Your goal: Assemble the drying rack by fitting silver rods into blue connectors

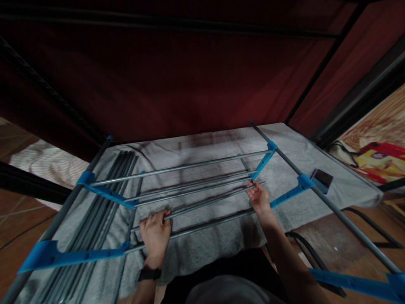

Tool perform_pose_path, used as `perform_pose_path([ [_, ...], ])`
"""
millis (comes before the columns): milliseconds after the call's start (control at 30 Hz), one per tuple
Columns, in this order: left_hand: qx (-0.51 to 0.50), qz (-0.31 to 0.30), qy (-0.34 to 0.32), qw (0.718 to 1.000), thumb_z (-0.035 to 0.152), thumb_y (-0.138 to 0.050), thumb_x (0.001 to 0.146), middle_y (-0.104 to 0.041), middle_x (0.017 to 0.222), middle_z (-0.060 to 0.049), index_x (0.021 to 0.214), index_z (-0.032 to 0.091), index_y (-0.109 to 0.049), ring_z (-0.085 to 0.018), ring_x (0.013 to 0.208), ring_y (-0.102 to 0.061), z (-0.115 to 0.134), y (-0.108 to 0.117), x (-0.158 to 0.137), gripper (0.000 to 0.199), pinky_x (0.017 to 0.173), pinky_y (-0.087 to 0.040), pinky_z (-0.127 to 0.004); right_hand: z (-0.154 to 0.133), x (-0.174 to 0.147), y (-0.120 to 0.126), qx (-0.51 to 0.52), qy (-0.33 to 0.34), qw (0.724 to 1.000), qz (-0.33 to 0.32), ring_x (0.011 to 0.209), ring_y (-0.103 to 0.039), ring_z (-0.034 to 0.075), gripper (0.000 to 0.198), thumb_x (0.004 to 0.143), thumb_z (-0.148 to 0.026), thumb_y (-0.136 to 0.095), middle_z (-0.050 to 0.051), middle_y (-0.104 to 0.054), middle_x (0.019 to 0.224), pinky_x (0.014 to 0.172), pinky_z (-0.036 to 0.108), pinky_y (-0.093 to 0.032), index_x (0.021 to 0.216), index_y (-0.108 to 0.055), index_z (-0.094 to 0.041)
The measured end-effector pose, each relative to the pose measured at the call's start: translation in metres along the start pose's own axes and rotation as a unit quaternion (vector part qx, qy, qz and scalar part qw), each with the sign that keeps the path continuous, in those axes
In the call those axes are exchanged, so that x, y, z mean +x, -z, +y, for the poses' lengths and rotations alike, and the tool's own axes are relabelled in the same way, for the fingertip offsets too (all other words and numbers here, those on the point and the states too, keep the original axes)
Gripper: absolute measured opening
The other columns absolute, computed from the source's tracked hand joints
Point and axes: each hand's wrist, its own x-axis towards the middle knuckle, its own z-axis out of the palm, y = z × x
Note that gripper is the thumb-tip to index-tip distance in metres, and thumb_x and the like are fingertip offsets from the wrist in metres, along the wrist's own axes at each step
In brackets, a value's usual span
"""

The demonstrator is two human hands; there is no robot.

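Note:
A thin grey metal rod lies across both my hands, inside a partly built rack frame of grey tubes and blue plastic brackets. My left hand is wrapped round the rod near its left end. Toward its right end, my right hand pinches it with the fingers, close below a blue bracket. Other rods span between the left blue bracket and the right one. Nearest me, a further rod runs from the lower left bracket toward the lower right bracket.
Several loose grey tubes lie bundled on the grey cloth at left. A phone rests right of the frame. A dark red panel stands behind. At far right is a red and yellow bag.

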Motion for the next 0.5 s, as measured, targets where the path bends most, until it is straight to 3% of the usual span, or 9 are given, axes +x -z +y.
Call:
perform_pose_path([
  [267, -0.004, 0.045, -0.016, 0.999, 0.028, -0.046, 0.094, -0.074, 0.093, -0.008, 0.096, 0.022, -0.070, -0.029, 0.095, -0.061, 0.0017, -0.0007, -0.0027, 0.024, 0.096, -0.036, -0.044, -0.0019, -0.0045, -0.0071, 0.003, 0.007, 1.000, 0.030, 0.058, -0.065, 0.012, 0.018, 0.077, -0.028, -0.078, -0.006, -0.068, 0.064, 0.059, 0.023, -0.055, 0.075, -0.060, -0.025],
  [500, 0.005, 0.024, -0.011, 1.000, 0.025, -0.046, 0.092, -0.073, 0.088, -0.009, 0.097, 0.020, -0.071, -0.029, 0.092, -0.060, 0.0013, -0.0003, -0.0047, 0.026, 0.088, -0.036, -0.043, -0.0057, -0.0057, -0.0082, 0.024, -0.014, 0.999, 0.038, 0.054, -0.061, 0.009, 0.014, 0.080, -0.024, -0.073, -0.007, -0.065, 0.060, 0.054, 0.019, -0.051, 0.073, -0.061, -0.024],
])
